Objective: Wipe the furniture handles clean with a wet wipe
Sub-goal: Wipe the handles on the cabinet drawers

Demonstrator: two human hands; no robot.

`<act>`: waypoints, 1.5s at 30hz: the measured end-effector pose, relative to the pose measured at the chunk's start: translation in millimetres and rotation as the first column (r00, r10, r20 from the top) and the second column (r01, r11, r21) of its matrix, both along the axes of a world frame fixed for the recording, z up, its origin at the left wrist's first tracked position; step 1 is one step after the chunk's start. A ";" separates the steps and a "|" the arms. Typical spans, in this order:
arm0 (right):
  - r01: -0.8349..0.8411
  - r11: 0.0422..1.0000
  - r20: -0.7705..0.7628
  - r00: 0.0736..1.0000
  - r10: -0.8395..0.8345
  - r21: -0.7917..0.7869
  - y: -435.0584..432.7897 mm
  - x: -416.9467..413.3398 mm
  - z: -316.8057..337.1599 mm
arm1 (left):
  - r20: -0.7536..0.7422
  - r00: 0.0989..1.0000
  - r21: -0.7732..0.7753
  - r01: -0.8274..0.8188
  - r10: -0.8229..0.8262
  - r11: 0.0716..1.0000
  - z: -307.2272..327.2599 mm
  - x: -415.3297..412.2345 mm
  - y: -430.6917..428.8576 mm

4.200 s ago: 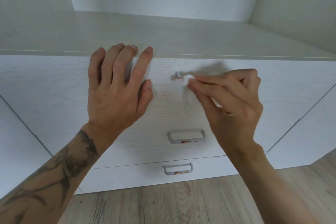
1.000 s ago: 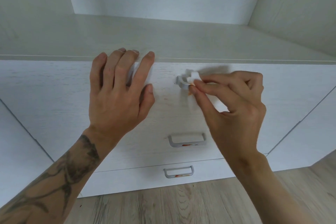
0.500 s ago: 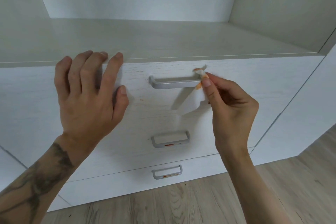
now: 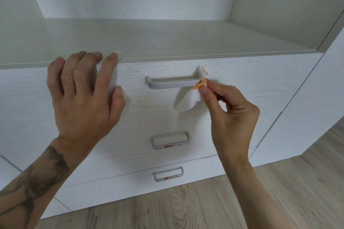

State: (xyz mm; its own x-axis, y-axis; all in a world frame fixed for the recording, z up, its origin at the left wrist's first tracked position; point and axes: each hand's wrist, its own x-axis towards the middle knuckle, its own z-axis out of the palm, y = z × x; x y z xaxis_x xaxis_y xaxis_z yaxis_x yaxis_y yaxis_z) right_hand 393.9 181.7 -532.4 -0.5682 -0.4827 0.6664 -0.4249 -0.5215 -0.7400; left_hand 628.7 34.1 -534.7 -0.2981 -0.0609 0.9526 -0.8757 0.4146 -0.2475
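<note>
A white drawer unit has three grey metal handles in a column. The top handle [image 4: 172,82] looks free of stains. My right hand [image 4: 229,115] pinches a white wet wipe [image 4: 191,98] with orange stains, and the wipe is wrapped round the right end of that top handle. My left hand [image 4: 83,98] lies flat with spread fingers on the top drawer front [image 4: 251,80], left of the handle. The middle handle [image 4: 170,140] and the bottom handle [image 4: 168,174] both carry red-orange smears.
Above the drawers is an open white shelf recess [image 4: 149,37]. A white cabinet side panel [image 4: 307,108] stands to the right. Light wood flooring [image 4: 186,208] runs below the unit. Faint orange specks mark the top drawer front under the handle.
My right hand with the wipe has gone from the left end of the top handle to its right end. The view has shifted, and my left hand stays pressed on the drawer front.
</note>
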 end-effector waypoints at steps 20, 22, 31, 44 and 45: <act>0.013 0.996 0.147 0.989 -0.025 0.086 -3.0 6.7 5.0 | -0.005 1.000 0.004 0.020 -0.020 1.000 -0.5 -0.7 -1.3; 0.042 0.996 0.109 0.993 -0.051 0.080 0.0 10.7 2.8 | -0.006 1.000 0.012 0.023 -0.023 1.000 -0.7 -0.6 -1.0; 0.221 0.975 -0.189 0.958 -0.214 0.019 7.4 16.1 6.7 | 0.000 1.000 0.013 0.012 -0.012 1.000 0.1 0.2 -1.2; 0.203 0.941 -0.289 0.950 -0.122 0.269 37.6 19.2 -81.7 | 0.064 0.987 0.264 0.123 -0.145 0.957 -62.1 21.5 29.4; 0.213 0.932 -0.295 0.947 -0.124 0.293 37.2 19.1 -89.8 | 0.076 0.985 0.298 0.123 -0.152 0.946 -77.1 25.9 33.4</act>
State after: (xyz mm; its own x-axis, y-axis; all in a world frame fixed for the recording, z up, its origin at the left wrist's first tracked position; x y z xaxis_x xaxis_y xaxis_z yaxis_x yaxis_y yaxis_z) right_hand 413.0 218.9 -622.2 -0.4819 -0.6064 0.6325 -0.6905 -0.1815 -0.7002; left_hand 654.7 67.5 -611.8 -0.4134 -0.2832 0.8654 -0.7826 0.5962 -0.1787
